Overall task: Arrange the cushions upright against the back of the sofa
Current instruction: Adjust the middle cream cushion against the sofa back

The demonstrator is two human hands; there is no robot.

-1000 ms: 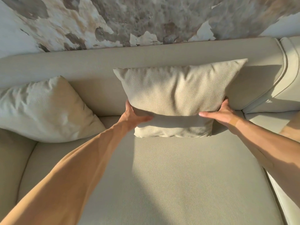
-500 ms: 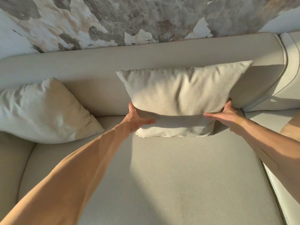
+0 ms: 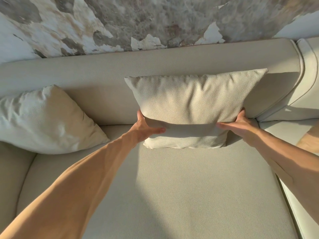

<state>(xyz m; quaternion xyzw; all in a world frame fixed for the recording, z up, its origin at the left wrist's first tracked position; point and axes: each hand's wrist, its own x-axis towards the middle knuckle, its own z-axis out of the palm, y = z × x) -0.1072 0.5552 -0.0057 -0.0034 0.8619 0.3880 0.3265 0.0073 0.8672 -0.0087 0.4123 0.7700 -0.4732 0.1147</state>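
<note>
Head view: cushion (image 3: 189,104), between left hand (image 3: 146,126) and right hand (image 3: 240,125), both gripping its lower sides; upright against sofa back (image 3: 103,69). Likely soft, light, compressible; best held by side edges.

The sofa (image 3: 172,195) and both cushions (image 3: 193,104) (image 3: 43,121) are showing cream, pebble-grained — the wall (image 3: 138,19) is peeling white over mottled grey-brown.
</note>
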